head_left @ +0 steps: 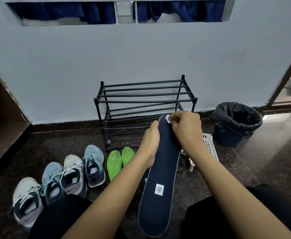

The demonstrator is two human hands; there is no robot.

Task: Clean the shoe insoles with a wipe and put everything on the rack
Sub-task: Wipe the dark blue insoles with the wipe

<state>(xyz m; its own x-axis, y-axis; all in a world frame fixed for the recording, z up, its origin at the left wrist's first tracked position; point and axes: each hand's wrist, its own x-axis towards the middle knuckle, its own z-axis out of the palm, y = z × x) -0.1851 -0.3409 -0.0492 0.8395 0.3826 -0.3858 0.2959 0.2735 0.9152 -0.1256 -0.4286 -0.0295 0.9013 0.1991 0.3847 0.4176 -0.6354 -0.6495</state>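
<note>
The left hand (150,144) grips the navy insole (160,178) by its edge, steadying it above the lap, so the right hand (186,130) can pinch a small white wipe (167,118) against its toe; the rack (141,107) stands bare beyond.

navy insole (159,169): white tag (159,189), square logo, letters unreadable | white sneaker (74,176): black swoosh mark at heel

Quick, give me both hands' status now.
Left hand: holds the navy insole by its edge.
Right hand: pinches a white wipe against the insole's toe end.
</note>
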